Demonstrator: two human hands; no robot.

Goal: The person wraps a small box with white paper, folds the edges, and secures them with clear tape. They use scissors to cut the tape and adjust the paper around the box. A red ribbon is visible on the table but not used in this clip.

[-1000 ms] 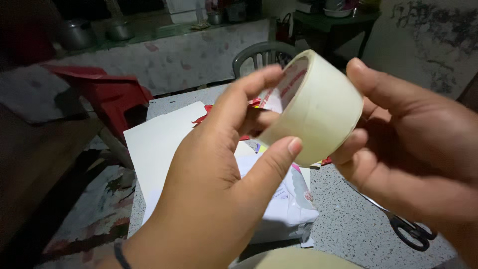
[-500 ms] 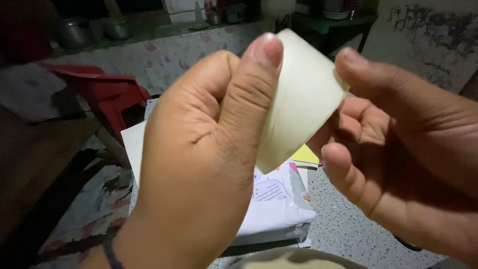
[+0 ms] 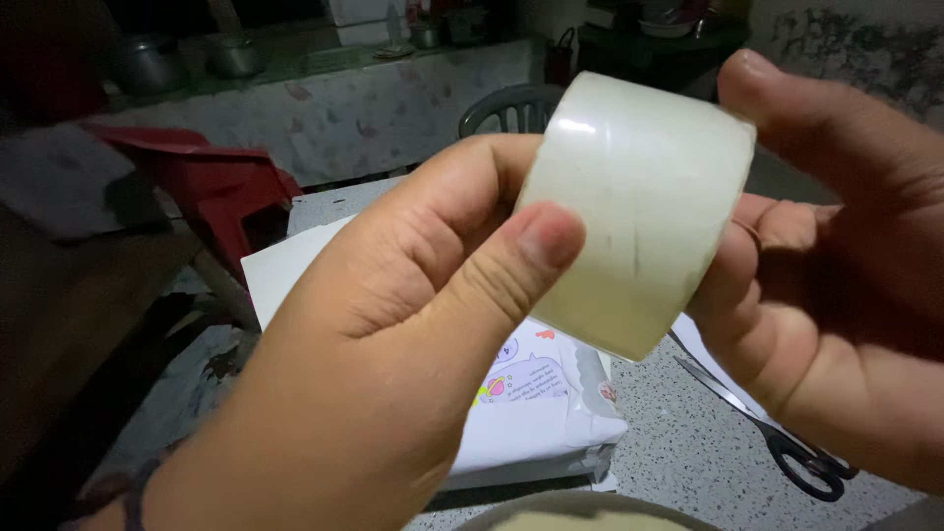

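A wide roll of clear packing tape (image 3: 639, 211) is held up close to the camera, its outer face toward me. My left hand (image 3: 393, 334) grips its left side, the thumb pressed on the tape's surface and the fingers behind. My right hand (image 3: 836, 295) holds the right side, thumb on top and fingers underneath. Below the roll, a white plastic-wrapped packet (image 3: 536, 408) with small colourful pictures lies on the speckled table (image 3: 688, 452).
Black-handled scissors (image 3: 787, 442) lie on the table at the right. A white sheet (image 3: 295, 265) lies under the packet. A red plastic chair (image 3: 216, 192) stands at the left, a grey chair back (image 3: 506, 106) beyond the table. A round pale rim (image 3: 580, 513) shows at the bottom edge.
Both hands have turned the roll, so its broad outer face now shows. My left thumb slid from the top edge down to the roll's left side. The scissors are in view again.
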